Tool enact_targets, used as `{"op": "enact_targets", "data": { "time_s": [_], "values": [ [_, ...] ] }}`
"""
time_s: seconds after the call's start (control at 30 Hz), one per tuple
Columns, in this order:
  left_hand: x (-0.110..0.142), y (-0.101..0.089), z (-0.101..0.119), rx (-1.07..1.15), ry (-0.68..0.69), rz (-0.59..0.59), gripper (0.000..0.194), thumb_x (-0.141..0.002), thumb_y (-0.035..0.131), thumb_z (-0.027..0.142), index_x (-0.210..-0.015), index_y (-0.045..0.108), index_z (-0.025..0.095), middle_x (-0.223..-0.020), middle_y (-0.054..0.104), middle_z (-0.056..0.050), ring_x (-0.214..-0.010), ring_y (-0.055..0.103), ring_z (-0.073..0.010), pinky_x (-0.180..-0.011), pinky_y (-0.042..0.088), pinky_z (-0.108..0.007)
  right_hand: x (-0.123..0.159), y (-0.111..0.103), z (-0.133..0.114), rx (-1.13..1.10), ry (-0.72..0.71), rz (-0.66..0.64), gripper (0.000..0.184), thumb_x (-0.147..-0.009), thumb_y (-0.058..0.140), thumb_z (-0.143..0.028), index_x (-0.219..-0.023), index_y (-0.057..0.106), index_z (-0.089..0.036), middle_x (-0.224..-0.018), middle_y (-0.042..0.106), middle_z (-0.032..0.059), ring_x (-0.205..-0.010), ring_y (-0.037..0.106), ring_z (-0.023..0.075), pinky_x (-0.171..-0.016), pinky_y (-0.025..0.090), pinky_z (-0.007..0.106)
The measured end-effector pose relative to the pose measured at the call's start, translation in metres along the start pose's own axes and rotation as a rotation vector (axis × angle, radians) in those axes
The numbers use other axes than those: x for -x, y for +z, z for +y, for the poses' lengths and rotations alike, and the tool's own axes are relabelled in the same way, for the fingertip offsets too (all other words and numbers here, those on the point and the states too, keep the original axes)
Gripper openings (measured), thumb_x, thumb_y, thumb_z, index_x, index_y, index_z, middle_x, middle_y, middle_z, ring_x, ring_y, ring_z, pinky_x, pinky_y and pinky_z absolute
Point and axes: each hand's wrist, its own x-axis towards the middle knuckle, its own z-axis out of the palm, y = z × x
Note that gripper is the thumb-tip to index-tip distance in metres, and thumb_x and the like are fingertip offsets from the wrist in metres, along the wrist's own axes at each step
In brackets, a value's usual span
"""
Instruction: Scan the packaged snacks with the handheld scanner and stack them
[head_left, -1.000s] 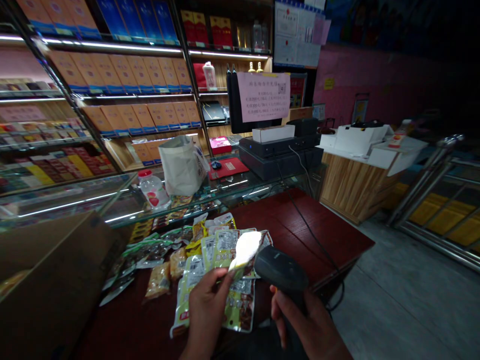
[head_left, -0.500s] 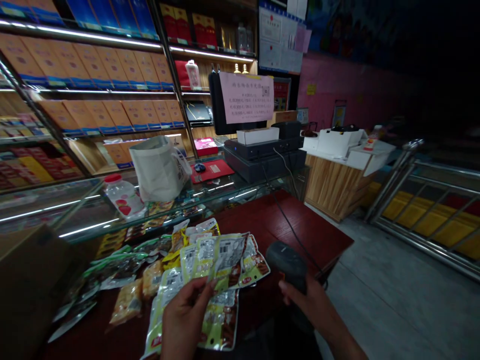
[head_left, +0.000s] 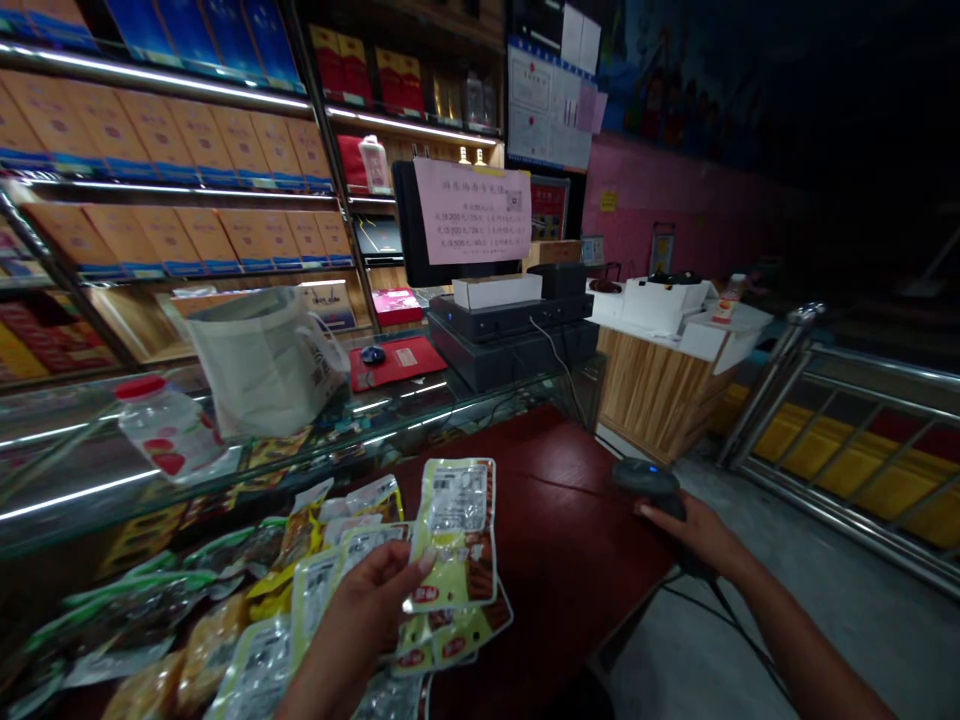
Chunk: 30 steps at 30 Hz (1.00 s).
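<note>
Your left hand [head_left: 360, 620] is closed on a fanned bunch of yellow-and-white foil snack packets [head_left: 454, 535], holding them upright just above the table with the top packet's printed label facing you. Your right hand [head_left: 667, 525] is wrapped round a dark grey handheld barcode scanner [head_left: 646, 478], and your fingers partly hide its handle. The scanner is what has just changed. It was raised close to the packets a moment ago, and now it sits low and well to their right, near the edge of a dark red wooden table [head_left: 555, 520], with a small blue light showing and its head no longer aimed at them. Your hands now stand well apart.

Below your left hand, more foil packets [head_left: 150, 610] spread across the table to a glass display counter [head_left: 450, 405]. A thin black cable [head_left: 720, 610] runs below your right hand. On the counter stand a white cloth bag [head_left: 255, 365], a clear plastic bottle with a red cap [head_left: 166, 428] and a red folder [head_left: 397, 362]. Beyond them is a black cash register [head_left: 510, 340] beneath a pink paper notice [head_left: 472, 210].
</note>
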Motion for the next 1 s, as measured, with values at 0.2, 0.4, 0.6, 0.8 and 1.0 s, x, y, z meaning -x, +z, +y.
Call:
{"op": "enact_targets", "data": {
  "time_s": [0.2, 0.4, 0.6, 0.8, 1.0],
  "values": [
    [-0.053, 0.062, 0.025, 0.156, -0.153, -0.071, 0.01, -0.081, 0.066, 0.006, -0.082, 0.057, 0.009, -0.077, 0.069, -0.008, -0.062, 0.066, -0.0124, -0.062, 0.056, -0.022, -0.058, -0.069, 0.012, -0.135, 0.145, 0.036, 0.051, -0.061, 0.08, -0.053, -0.09, 0.066, -0.014, -0.089, 0.073, 0.0137, -0.093, 0.069, 0.031, -0.097, 0.047, 0.046],
    [-0.102, 0.106, 0.018, 0.176, -0.193, -0.039, 0.008, -0.086, 0.058, 0.001, -0.083, 0.055, 0.008, -0.075, 0.069, -0.01, -0.061, 0.067, -0.0136, -0.059, 0.056, -0.023, -0.031, -0.078, -0.003, -0.346, 0.146, 0.178, 0.062, -0.067, 0.079, -0.057, -0.109, 0.055, -0.018, -0.096, 0.071, 0.008, -0.086, 0.071, 0.0222, -0.088, 0.055, 0.036],
    [-0.114, 0.116, -0.003, 0.231, -0.097, -0.048, 0.014, -0.079, 0.063, 0.001, -0.076, 0.053, 0.01, -0.068, 0.067, -0.007, -0.056, 0.064, -0.0134, -0.06, 0.055, -0.026, 0.037, -0.002, -0.05, -0.336, 0.114, -0.041, 0.051, -0.083, 0.065, -0.058, -0.107, 0.053, -0.014, -0.07, 0.062, 0.0003, -0.063, 0.062, 0.0155, -0.065, 0.053, 0.03],
    [-0.093, 0.108, -0.015, 0.172, 0.097, -0.113, 0.04, -0.054, 0.086, 0.031, -0.072, 0.056, 0.012, -0.068, 0.066, -0.002, -0.06, 0.061, -0.0124, -0.06, 0.05, -0.022, 0.063, 0.083, -0.097, -0.231, 0.148, -0.042, 0.054, -0.084, 0.052, -0.068, -0.087, 0.054, -0.015, -0.06, 0.06, 0.0011, -0.057, 0.059, 0.0158, -0.058, 0.045, 0.026],
    [-0.073, 0.097, -0.005, 0.031, 0.261, -0.083, 0.038, -0.057, 0.082, 0.04, -0.07, 0.059, 0.014, -0.068, 0.065, -0.001, -0.063, 0.058, -0.0117, -0.064, 0.047, -0.021, 0.079, 0.109, -0.133, -0.193, 0.122, 0.001, 0.054, -0.082, 0.05, -0.069, -0.084, 0.06, -0.015, -0.06, 0.061, 0.0034, -0.06, 0.06, 0.0166, -0.063, 0.045, 0.025]
  ]
}}
